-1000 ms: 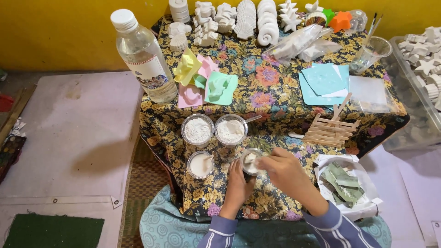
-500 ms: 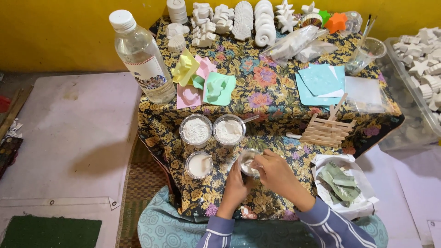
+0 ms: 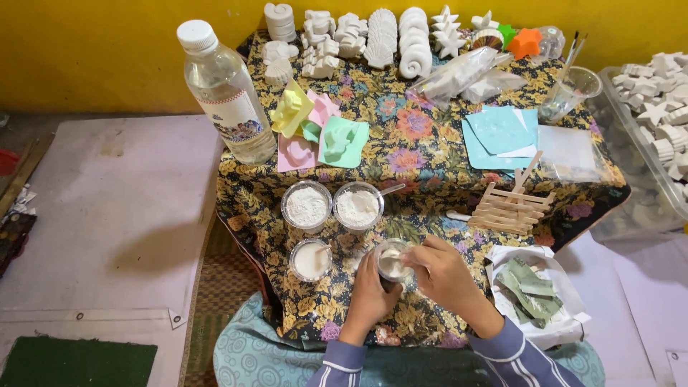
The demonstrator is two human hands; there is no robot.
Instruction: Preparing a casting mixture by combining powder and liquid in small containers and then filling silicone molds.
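My left hand [image 3: 370, 292] wraps around a small clear plastic cup [image 3: 391, 259] holding white paste on the floral-clothed low table [image 3: 423, 150]. My right hand [image 3: 446, 276] is over the cup's rim, fingers pinched on a small stirrer that is mostly hidden. Left of it stands another small cup of white liquid [image 3: 311, 259]. Behind these are two cups of white powder [image 3: 307, 206] [image 3: 357, 206], the right one with a spoon in it.
A large clear water bottle [image 3: 227, 93] stands at the table's left. Coloured plastic moulds [image 3: 320, 132], white plaster figures [image 3: 373, 32], teal sheets [image 3: 499, 132], a wooden stick rack [image 3: 510, 204], a cup with brushes [image 3: 570, 92]. Plaster pieces fill a bin [image 3: 663, 122] at right; a bag of green pieces [image 3: 534, 294].
The view shifted slightly. My right hand has moved a little over the cup while my left hand keeps holding it.
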